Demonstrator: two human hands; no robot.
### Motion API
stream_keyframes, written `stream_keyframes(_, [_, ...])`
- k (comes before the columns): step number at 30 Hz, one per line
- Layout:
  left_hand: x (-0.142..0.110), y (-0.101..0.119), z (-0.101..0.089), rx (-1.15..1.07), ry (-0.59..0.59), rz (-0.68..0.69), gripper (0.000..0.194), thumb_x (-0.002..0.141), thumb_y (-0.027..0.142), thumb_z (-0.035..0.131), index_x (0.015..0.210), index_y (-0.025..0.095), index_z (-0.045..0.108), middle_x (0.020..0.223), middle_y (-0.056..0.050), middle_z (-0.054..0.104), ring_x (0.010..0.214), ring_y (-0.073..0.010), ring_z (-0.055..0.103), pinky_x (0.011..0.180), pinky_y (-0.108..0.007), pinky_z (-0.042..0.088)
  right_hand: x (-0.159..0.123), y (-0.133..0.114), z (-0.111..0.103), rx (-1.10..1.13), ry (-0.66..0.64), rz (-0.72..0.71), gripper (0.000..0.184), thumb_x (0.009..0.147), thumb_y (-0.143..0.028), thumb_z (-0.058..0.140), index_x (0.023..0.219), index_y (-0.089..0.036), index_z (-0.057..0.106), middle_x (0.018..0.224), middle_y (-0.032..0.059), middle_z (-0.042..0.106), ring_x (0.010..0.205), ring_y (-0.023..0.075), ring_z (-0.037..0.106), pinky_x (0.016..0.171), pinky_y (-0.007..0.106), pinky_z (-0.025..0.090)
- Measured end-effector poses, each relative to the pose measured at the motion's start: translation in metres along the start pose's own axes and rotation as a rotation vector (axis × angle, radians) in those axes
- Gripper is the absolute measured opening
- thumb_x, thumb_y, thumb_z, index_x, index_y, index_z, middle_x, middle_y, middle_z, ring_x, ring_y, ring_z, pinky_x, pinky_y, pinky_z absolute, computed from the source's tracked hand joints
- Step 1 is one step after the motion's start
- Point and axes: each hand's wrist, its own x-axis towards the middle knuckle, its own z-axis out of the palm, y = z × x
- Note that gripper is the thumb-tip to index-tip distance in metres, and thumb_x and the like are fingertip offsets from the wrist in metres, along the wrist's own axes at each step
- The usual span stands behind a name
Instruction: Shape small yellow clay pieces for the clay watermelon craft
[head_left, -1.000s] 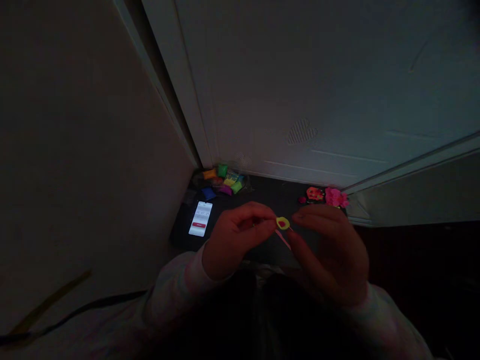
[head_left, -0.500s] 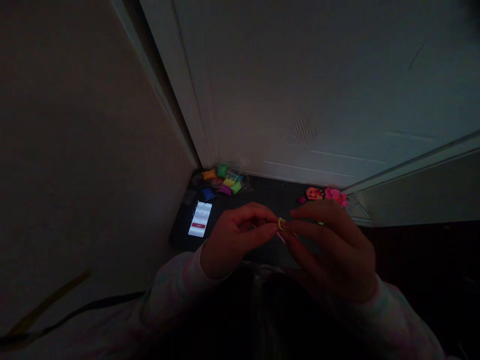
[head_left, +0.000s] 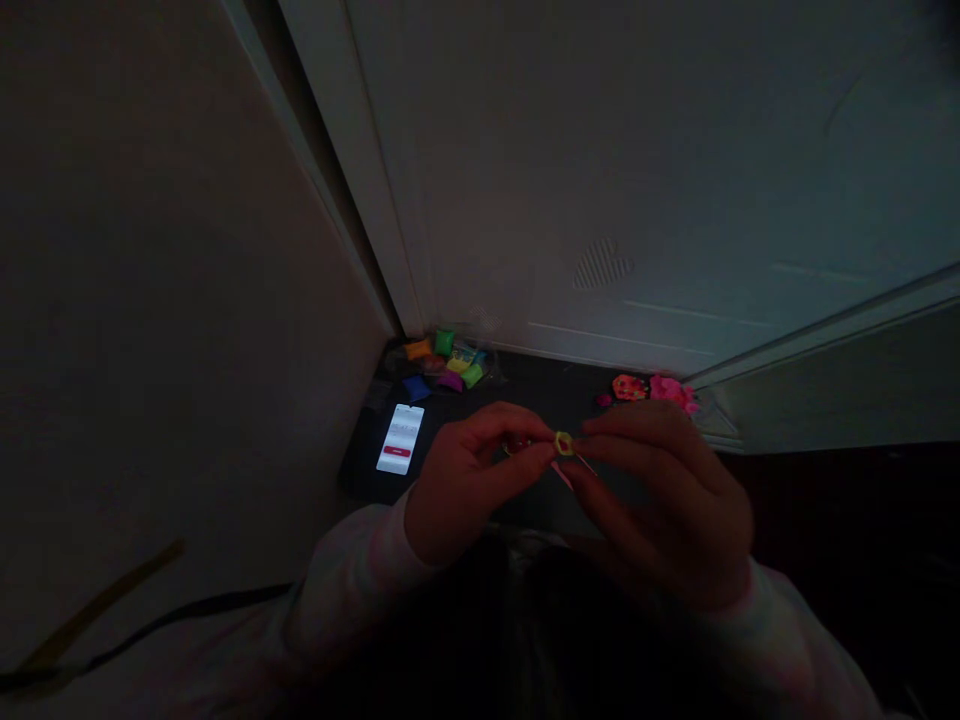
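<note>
In the dim middle of the view, my left hand [head_left: 480, 475] pinches a small yellow ring [head_left: 564, 444] between thumb and forefinger. The fingertips of my right hand [head_left: 667, 500] close on the ring's other side, its outer fingers bent over. A thin pink piece [head_left: 562, 474] shows just below the ring, between the hands; what it is cannot be made out. Behind my left fingers, something small and reddish is partly hidden.
On the dark tabletop [head_left: 540, 385], several colourful soft packets [head_left: 448, 365] lie at the back left. A lit phone [head_left: 400, 440] lies in front of them. Pink flower-like pieces [head_left: 673, 392] and an orange one [head_left: 628, 387] lie at the back right, by a pale panel [head_left: 637, 200].
The yellow ring has turned between my fingertips, so its round opening now faces the camera. Both hands stay almost in place; my right fingers have shifted slightly.
</note>
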Motion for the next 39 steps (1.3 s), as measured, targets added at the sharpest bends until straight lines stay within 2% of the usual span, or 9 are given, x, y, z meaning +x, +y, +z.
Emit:
stream_keyframes(7, [-0.0028,-0.0013,0.0002,0.114,0.025,0.133,0.009,0.072,0.016,0.062,0.078,0.022,0.065,0.079,0.001,0.060,0.074,-0.0106,0.055,0.068,-0.023,0.043,0.0033,-0.0041,-0.0005,-0.015,-0.007,0.023,0.018,0.071,-0.011,0.062,0.088,-0.016,0.057,0.082,0.0055,0.060,0.078,0.0170,0.055,0.068,0.034,0.045])
stream_keyframes(15, [-0.0035,-0.0008,0.0022,0.127,0.073,0.192,0.008,0.071,0.017,0.062,0.078,0.021,0.065,0.078,-0.001,0.059,0.075,-0.0127,0.055,0.068,-0.025,0.044,0.0043,-0.0062,0.0014,-0.015,0.020,0.047,0.017,0.071,-0.011,0.061,0.085,-0.017,0.056,0.081,0.0048,0.061,0.077,0.0168,0.056,0.067,0.033,0.046])
stream_keyframes(32, [-0.0021,0.0006,0.0039,-0.030,0.094,0.043,0.005,0.069,0.022,0.064,0.073,0.019,0.065,0.074,0.000,0.060,0.069,-0.0116,0.053,0.065,-0.024,0.043,0.0051,-0.0078,0.0001,0.018,0.017,0.071,0.018,0.071,-0.009,0.060,0.086,-0.018,0.058,0.081,0.0044,0.062,0.077,0.0178,0.057,0.067,0.035,0.045])
stream_keyframes(39, [-0.0005,-0.0042,0.0033,-0.266,0.048,-0.052,0.004,0.069,0.018,0.066,0.071,0.021,0.066,0.076,0.002,0.061,0.073,-0.0092,0.056,0.068,-0.021,0.044,0.0010,-0.0099,-0.0025,0.074,0.043,0.124,0.025,0.073,-0.008,0.054,0.096,-0.020,0.058,0.088,0.0055,0.061,0.086,0.0188,0.056,0.074,0.035,0.046])
